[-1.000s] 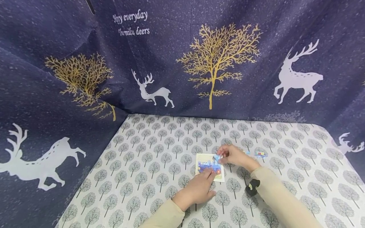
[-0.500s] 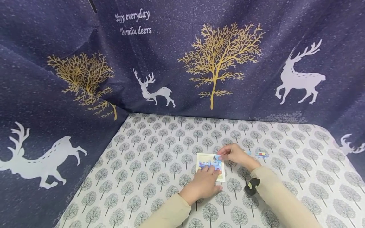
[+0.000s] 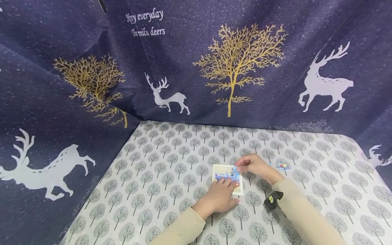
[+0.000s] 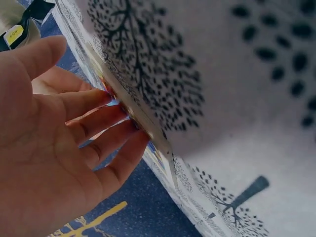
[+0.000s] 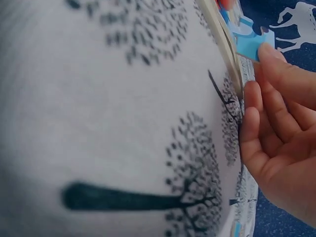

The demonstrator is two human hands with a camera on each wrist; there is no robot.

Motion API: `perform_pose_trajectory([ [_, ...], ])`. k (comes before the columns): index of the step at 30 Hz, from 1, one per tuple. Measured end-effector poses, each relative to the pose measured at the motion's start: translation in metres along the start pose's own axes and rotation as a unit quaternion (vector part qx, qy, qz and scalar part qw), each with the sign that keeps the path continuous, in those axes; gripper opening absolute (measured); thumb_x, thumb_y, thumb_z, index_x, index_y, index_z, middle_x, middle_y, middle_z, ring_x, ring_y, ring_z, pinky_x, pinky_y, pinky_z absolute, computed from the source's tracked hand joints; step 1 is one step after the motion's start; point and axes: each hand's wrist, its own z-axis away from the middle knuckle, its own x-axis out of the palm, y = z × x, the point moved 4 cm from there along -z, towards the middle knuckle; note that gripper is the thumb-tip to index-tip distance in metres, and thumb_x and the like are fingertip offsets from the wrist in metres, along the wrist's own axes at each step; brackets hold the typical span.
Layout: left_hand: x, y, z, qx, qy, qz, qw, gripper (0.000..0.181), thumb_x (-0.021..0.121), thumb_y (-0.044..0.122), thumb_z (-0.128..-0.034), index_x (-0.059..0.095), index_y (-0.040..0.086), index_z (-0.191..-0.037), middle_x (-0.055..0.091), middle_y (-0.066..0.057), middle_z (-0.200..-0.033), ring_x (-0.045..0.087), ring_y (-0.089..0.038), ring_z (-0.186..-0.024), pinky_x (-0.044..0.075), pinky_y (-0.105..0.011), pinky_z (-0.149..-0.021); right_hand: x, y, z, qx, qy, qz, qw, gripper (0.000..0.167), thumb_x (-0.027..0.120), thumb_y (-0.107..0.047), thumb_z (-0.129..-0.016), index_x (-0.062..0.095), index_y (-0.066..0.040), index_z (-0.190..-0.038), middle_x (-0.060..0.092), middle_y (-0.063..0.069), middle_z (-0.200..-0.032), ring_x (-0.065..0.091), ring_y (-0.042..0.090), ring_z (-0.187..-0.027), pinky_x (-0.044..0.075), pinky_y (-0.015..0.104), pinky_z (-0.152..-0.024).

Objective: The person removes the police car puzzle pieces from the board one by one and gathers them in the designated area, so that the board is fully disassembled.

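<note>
A small framed jigsaw puzzle [image 3: 242,189] with a picture of a blue cartoon vehicle lies flat on the table. The fingertips of my left hand [image 3: 218,198] rest on the lower part of the picture, fingers extended and thumb apart, as the left wrist view also shows. At the top right corner my right hand [image 3: 253,166] pinches a light blue puzzle piece [image 5: 248,47] between thumb and fingers. That piece is tilted above the board's edge [image 5: 224,37] in the right wrist view. Part of the picture is hidden under my left fingers.
Another puzzle piece [image 3: 283,166], blue with red and yellow, lies on the cloth to the right of my right hand. The tablecloth [image 3: 171,204] has a tree print. A dark blue curtain [image 3: 190,51] with deer and trees hangs behind the table.
My left hand has slid up and further over the picture, its fingers more spread. My right hand stays at the top right corner with the piece. A light blue bit beside its wrist is now covered.
</note>
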Motion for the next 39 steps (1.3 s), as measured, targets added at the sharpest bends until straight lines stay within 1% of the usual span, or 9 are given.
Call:
perform_pose_trajectory([
  [4,-0.001,0.001,-0.001,-0.009,0.0,-0.004,0.9999,0.067,0.05,0.053,-0.0944,0.038,0.014,-0.148,0.042,-0.002,-0.146,0.04,-0.021,-0.132,0.037,-0.043,-0.107,0.001,-0.002,-0.001,0.017,0.005,0.0,0.9998,0.021,0.074,-0.009,-0.08,0.07,0.001,-0.098,0.071,0.009,-0.089,0.065,0.018,-0.081,0.054,0.033,-0.078],
  [7,0.0,0.002,-0.002,-0.017,-0.006,-0.014,0.9997,0.069,0.05,0.054,-0.0939,0.037,0.014,-0.148,0.041,-0.003,-0.147,0.038,-0.021,-0.133,0.035,-0.044,-0.109,0.003,-0.004,-0.003,0.058,0.026,-0.014,0.9979,0.022,0.074,-0.008,-0.079,0.07,0.003,-0.098,0.07,0.009,-0.087,0.067,0.019,-0.079,0.056,0.034,-0.077],
  [13,-0.001,0.003,0.0,-0.023,-0.008,-0.022,0.9995,0.071,0.05,0.055,-0.0932,0.036,0.015,-0.149,0.038,-0.001,-0.15,0.036,-0.021,-0.135,0.035,-0.043,-0.109,-0.012,0.0,-0.006,0.131,0.097,-0.068,0.9844,0.026,0.067,-0.001,-0.083,0.065,0.009,-0.107,0.069,0.017,-0.097,0.069,0.02,-0.079,0.057,0.036,-0.079],
  [15,-0.001,0.003,0.001,-0.025,-0.008,-0.019,0.9995,0.071,0.05,0.056,-0.093,0.036,0.015,-0.149,0.038,0.0,-0.15,0.036,-0.02,-0.135,0.036,-0.042,-0.108,-0.024,-0.001,-0.006,0.133,0.104,-0.07,0.9831,0.028,0.066,-0.002,-0.085,0.063,0.01,-0.11,0.067,0.02,-0.104,0.069,0.021,-0.081,0.056,0.039,-0.083],
  [19,0.0,0.002,0.003,-0.029,-0.004,-0.021,0.9994,0.07,0.05,0.055,-0.093,0.037,0.014,-0.149,0.039,0.001,-0.149,0.037,-0.019,-0.134,0.036,-0.042,-0.108,-0.046,-0.003,0.0,0.12,0.075,-0.072,0.9873,0.034,0.067,-0.007,-0.088,0.06,0.009,-0.117,0.066,0.02,-0.111,0.069,0.023,-0.087,0.053,0.043,-0.089],
  [28,-0.002,0.005,0.002,-0.022,0.002,-0.016,0.9996,0.07,0.05,0.055,-0.0932,0.037,0.013,-0.148,0.039,0.0,-0.149,0.037,-0.02,-0.135,0.036,-0.044,-0.108,-0.092,0.013,0.036,0.12,0.075,-0.099,0.9851,0.051,0.067,-0.021,-0.091,0.052,0.01,-0.129,0.065,0.013,-0.116,0.069,0.016,-0.093,0.053,0.035,-0.091],
  [31,-0.002,0.006,0.002,-0.02,0.004,-0.012,0.9997,0.071,0.052,0.055,-0.0923,0.038,0.013,-0.148,0.04,0.0,-0.148,0.037,-0.02,-0.134,0.036,-0.044,-0.108,-0.11,0.025,0.052,0.121,0.083,-0.117,0.9822,0.052,0.068,-0.018,-0.09,0.05,0.011,-0.13,0.069,0.005,-0.109,0.069,0.012,-0.091,0.053,0.032,-0.089],
  [35,-0.004,0.009,0.002,-0.019,0.007,-0.004,0.9998,0.071,0.055,0.054,-0.0912,0.039,0.013,-0.147,0.041,0.0,-0.147,0.038,-0.02,-0.133,0.037,-0.044,-0.107,-0.129,0.04,0.07,0.127,0.099,-0.147,0.976,0.041,0.069,-0.012,-0.089,0.059,0.008,-0.123,0.068,-0.012,-0.095,0.068,0.005,-0.086,0.054,0.027,-0.085],
  [39,-0.005,0.01,0.002,-0.023,0.008,0.004,0.9997,0.071,0.056,0.053,-0.0909,0.04,0.012,-0.147,0.041,0.0,-0.147,0.038,-0.02,-0.134,0.037,-0.046,-0.107,-0.145,0.055,0.087,0.136,0.109,-0.141,0.9745,0.022,0.069,-0.011,-0.089,0.071,-0.007,-0.11,0.067,-0.016,-0.092,0.067,0.004,-0.084,0.055,0.027,-0.083],
])
